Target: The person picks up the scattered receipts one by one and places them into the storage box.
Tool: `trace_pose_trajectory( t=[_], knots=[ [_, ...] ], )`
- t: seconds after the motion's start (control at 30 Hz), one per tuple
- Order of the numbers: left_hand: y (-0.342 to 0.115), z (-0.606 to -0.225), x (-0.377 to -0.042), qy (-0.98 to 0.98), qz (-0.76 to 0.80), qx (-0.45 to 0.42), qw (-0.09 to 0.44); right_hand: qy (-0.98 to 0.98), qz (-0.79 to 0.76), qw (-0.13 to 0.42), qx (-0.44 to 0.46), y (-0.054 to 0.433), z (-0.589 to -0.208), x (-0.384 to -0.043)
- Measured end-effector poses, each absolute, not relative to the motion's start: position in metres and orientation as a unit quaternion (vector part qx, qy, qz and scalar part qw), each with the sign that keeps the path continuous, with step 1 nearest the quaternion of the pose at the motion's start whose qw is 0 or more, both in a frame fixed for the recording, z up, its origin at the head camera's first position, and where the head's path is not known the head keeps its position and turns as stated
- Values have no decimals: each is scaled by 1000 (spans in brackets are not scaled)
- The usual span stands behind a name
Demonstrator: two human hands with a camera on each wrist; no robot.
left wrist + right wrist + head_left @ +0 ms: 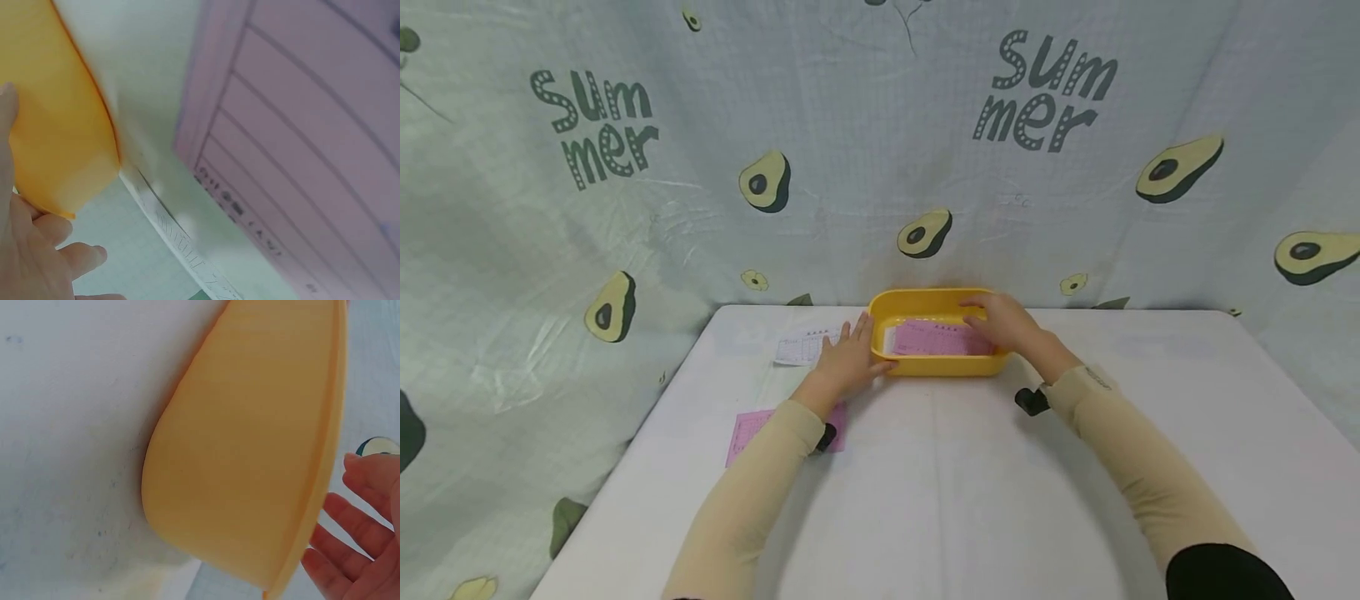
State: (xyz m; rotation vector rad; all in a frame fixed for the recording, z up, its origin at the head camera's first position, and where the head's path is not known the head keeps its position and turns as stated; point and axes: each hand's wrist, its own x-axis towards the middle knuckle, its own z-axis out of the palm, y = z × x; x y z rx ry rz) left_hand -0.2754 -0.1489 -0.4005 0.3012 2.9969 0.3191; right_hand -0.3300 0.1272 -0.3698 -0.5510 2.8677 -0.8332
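Note:
A yellow plastic bin (pixel 940 367) stands at the far middle of the table. Inside it lies a pink printed slip (pixel 936 337), with a white edge of paper at its left. My left hand (pixel 846 367) rests against the bin's left end with fingers extended; in the left wrist view the thumb and fingers lie along the yellow wall. Over the bin's right end is my right hand (pixel 1009 322), its fingers loosely bent above the pink slip. The right wrist view has these fingers (pixel 350 531) by the rim, gripping nothing visible.
A white printed sheet (pixel 797 350) lies left of the bin. Nearer, a pink printed sheet (pixel 748 429) is partly covered by the left forearm. Behind the white table (pixel 955 500) hangs a curtain (pixel 850 167) with avocado prints, close to the bin's back.

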Motion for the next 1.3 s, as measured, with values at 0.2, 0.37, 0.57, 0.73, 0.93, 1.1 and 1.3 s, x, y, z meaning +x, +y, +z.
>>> trace_pose_trajectory(
  t=[0.2,0.37,0.57,0.73,0.93,1.1,1.3],
  knots=[
    [-152,-400,-278,982,142,100,69,945,-242,27,-219,135,-365,-318],
    [-162,-395,-277,977,159,108,88,939,-229,12,-257,143,-366,-308],
    [-181,-384,-268,977,157,121,83,943,-199,8,-266,153,-371,-301],
    [-194,-376,-258,976,153,141,63,953,-191,36,-234,165,-375,-296],
    [-209,-377,-240,974,155,161,33,957,-188,70,-208,177,-383,-293],
    [-228,-381,-224,973,149,178,-3,957,-191,78,-206,180,-392,-294],
    [-247,-384,-212,975,145,169,-8,962,-181,88,-184,179,-400,-294]
  ],
)
